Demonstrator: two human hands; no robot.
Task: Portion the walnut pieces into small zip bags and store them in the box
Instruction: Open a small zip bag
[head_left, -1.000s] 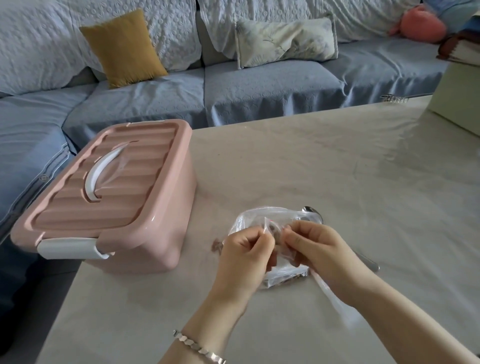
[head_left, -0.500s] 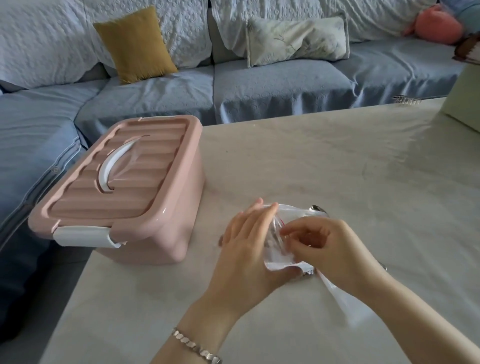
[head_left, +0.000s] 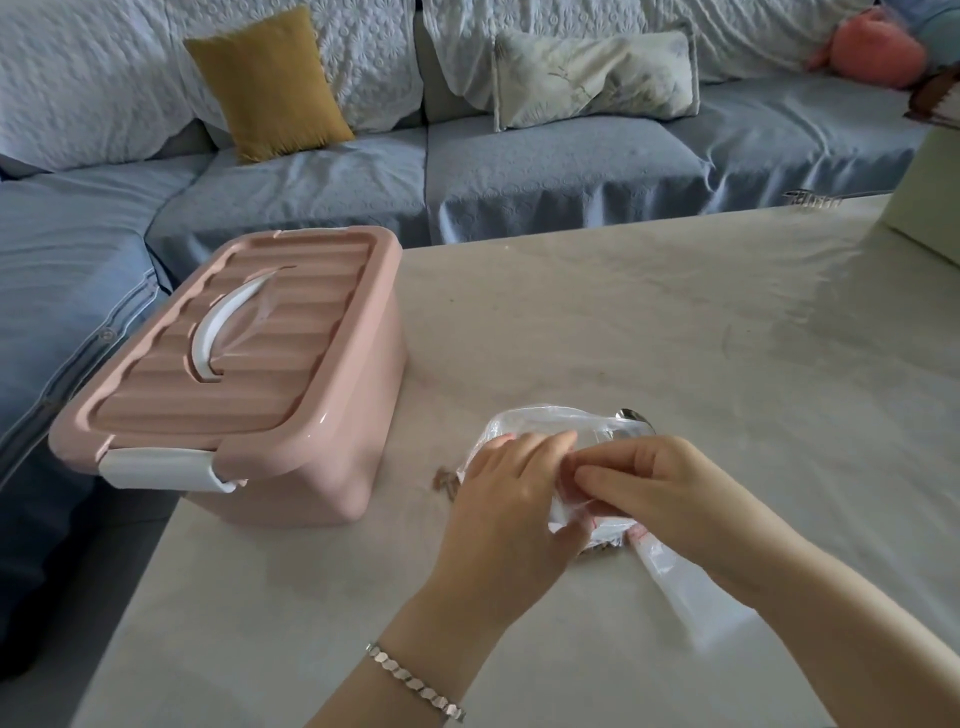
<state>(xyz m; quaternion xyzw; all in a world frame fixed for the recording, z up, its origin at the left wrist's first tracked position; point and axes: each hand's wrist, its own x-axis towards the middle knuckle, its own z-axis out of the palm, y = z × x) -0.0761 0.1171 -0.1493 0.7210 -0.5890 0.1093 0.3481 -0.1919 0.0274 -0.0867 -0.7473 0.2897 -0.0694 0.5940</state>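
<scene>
A clear plastic bag (head_left: 545, 422) lies crumpled on the beige table (head_left: 649, 322), with brown walnut pieces (head_left: 445, 479) showing at its left edge. My left hand (head_left: 511, 514) rests flat on the bag, fingers together, thumb under a small zip bag (head_left: 571, 506). My right hand (head_left: 670, 499) pinches that small bag from the right. Another empty clear bag (head_left: 691, 592) sticks out under my right wrist. A pink box (head_left: 244, 364) with a white handle and white latch stands shut at the table's left.
A metal spoon (head_left: 635, 417) peeks out behind the bag. A pale box (head_left: 930, 202) stands at the table's far right edge. Beyond the table runs a blue sofa (head_left: 519, 171) with a yellow cushion (head_left: 270, 83) and a pale one (head_left: 592, 78).
My left hand went from pinching with closed fingers to lying flat on the bag. My right hand stayed pinched on the small bag. The view shifted slightly left.
</scene>
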